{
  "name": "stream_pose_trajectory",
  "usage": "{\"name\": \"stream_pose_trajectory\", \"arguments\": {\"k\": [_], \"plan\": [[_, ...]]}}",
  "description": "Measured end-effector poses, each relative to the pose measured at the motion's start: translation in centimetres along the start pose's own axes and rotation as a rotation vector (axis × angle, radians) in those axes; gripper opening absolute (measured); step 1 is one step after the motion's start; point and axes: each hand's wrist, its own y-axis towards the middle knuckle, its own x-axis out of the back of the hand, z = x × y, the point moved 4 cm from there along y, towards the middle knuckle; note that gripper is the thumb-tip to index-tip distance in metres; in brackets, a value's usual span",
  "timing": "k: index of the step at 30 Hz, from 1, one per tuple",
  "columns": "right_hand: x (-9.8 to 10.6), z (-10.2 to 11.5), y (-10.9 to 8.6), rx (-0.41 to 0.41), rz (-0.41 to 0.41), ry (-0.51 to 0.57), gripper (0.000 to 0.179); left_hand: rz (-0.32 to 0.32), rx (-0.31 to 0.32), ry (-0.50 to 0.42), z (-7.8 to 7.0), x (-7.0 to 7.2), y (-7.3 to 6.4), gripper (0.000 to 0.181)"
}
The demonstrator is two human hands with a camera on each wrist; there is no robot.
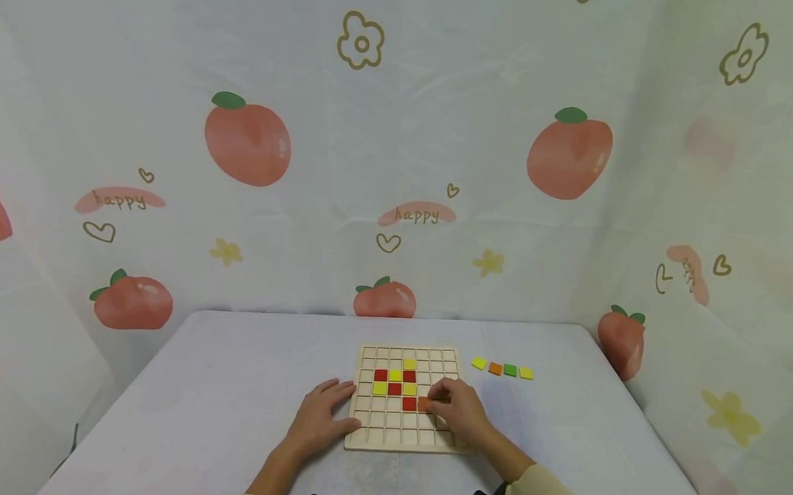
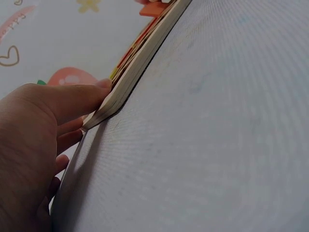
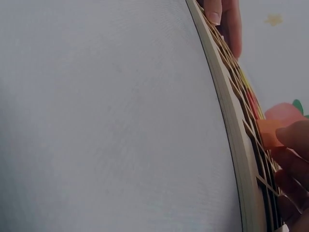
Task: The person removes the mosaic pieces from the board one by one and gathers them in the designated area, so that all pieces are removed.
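A square wooden grid board [image 1: 388, 437] lies on the table, with several red tiles [image 1: 409, 404] and yellow tiles [image 1: 380, 388] set in its cells. My right hand [image 1: 459, 410] pinches an orange square tile [image 3: 267, 133] over the board, just right of the lowest red tile. In the right wrist view that tile stands tilted above the grid, between thumb and fingers. My left hand [image 1: 319, 418] rests against the board's left edge. Its thumb touches the rim near the front corner in the left wrist view, with the other fingers extended along the side and partly hidden.
To the right of the board, a short row of loose tiles lies on the white table [image 1: 231, 388]: a yellow tile [image 1: 478, 363], an orange tile [image 1: 494, 368], a green tile [image 1: 510, 370] and another yellow tile [image 1: 526, 373]. A printed curtain [image 1: 402, 129] hangs behind the table.
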Motion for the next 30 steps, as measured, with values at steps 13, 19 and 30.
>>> {"name": "stream_pose_trajectory", "arguments": {"k": [13,19,30], "plan": [[-0.2,0.5,-0.5,0.081,-0.008,-0.007,0.016,-0.003,-0.003,-0.002,-0.1,0.0,0.0,0.067],[0.5,0.4,-0.6,0.089,-0.025,0.006,0.014,0.0,-0.002,-0.001,-0.1,0.0,0.0,0.067],[4.2,0.6,0.4,0.076,-0.12,-0.089,0.018,0.0,-0.011,0.007,-0.1,0.0,0.1,0.066]]}}
